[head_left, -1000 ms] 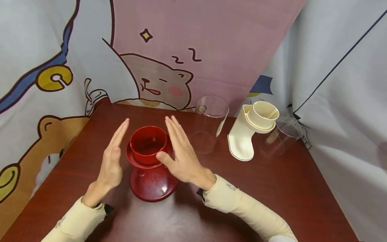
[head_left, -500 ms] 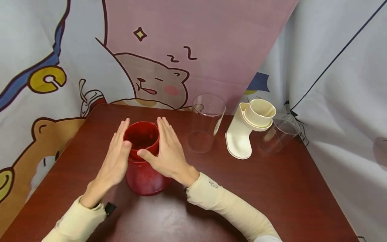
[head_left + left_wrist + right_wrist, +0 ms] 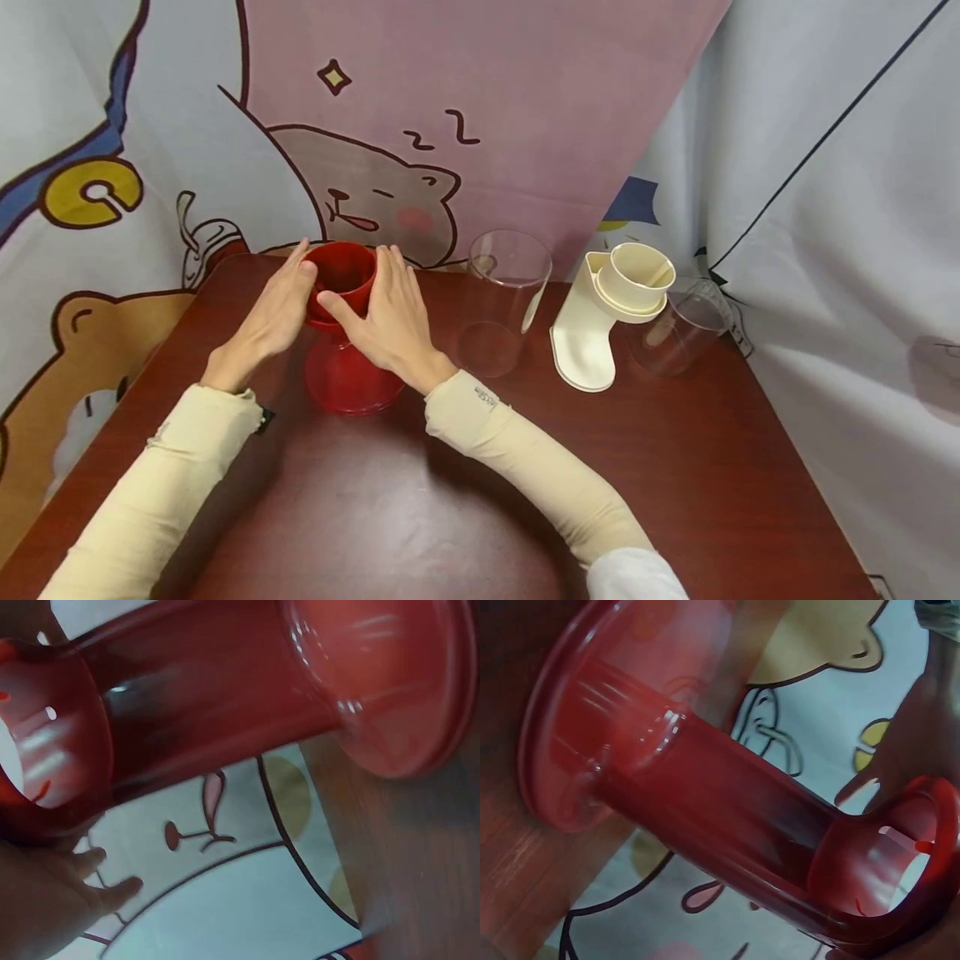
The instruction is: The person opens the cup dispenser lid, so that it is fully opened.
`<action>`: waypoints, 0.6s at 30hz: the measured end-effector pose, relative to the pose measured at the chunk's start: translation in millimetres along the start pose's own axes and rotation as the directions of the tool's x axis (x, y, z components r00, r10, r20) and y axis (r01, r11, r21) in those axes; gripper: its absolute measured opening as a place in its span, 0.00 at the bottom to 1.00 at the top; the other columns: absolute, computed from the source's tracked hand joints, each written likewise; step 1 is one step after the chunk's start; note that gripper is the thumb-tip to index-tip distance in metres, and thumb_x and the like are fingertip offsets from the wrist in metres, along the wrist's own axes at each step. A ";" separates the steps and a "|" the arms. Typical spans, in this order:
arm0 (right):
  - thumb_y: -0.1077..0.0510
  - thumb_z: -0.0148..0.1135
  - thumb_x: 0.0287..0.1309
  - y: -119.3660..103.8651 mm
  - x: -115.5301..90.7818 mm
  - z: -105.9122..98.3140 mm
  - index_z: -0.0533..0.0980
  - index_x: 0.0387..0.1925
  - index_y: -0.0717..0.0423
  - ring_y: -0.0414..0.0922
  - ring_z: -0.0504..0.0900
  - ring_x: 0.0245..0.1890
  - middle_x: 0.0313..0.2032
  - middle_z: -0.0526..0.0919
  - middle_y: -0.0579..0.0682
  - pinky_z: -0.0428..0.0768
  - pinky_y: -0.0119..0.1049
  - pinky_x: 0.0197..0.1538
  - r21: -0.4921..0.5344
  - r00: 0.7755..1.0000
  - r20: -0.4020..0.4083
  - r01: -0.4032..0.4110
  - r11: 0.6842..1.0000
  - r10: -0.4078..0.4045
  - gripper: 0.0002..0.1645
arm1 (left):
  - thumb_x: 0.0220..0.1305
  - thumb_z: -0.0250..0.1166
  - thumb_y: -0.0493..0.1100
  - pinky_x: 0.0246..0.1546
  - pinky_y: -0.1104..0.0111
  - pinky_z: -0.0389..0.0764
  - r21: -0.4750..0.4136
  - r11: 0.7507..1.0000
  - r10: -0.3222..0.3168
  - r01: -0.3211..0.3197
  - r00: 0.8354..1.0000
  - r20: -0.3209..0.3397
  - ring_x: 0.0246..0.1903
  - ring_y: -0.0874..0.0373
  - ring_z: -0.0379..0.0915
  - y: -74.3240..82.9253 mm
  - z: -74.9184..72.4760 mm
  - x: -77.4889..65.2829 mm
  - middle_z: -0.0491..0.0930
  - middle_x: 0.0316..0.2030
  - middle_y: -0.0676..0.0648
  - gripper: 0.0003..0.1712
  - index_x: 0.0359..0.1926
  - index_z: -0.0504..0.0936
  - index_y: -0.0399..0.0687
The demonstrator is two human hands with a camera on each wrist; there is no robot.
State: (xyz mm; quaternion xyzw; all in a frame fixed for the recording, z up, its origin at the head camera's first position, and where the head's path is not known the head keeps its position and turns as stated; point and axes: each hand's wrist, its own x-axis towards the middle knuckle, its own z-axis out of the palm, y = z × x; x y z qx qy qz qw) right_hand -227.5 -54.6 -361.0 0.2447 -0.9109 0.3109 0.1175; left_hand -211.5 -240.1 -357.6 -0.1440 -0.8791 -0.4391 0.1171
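A glossy red plastic stand (image 3: 354,379) with a round flared base, a hollow column and an open-topped ring stands upright at the table's left middle. My left hand (image 3: 273,308) lies along the ring's left side, fingers nearly straight and pointing up and away. Against the right side my right hand (image 3: 393,321) rests with long straight fingers, its thumb angled across the front of the ring (image 3: 352,262). Both wrist views show the red column (image 3: 202,697) from the side, its flared base (image 3: 570,750) close to the wooden surface. The fingertips' contact behind the ring is partly hidden.
Right of the hands stands a clear cylinder (image 3: 491,350). Beside it is a cream spout-shaped part (image 3: 588,350) with a round cup on top, and behind that another clear container (image 3: 675,333) leans. Printed cloth (image 3: 525,108) hangs around the dark red table (image 3: 712,483).
Both hands have closed in from either side onto the red stand's ring. The stand has since moved away from me toward the back of the table, hands against it. The camera has shifted slightly.
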 end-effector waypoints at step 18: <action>0.21 0.39 0.63 8.1 44.3 29.7 0.49 0.76 0.59 0.46 0.46 0.79 0.76 0.57 0.54 0.46 0.44 0.80 0.003 0.999 -0.018 -0.050 0.999 0.050 0.58 | 0.73 0.24 0.72 0.77 0.45 0.36 0.027 0.995 -0.094 0.093 0.995 0.036 0.78 0.40 0.32 -34.6 -10.7 34.0 0.37 0.79 0.40 0.50 0.79 0.41 0.38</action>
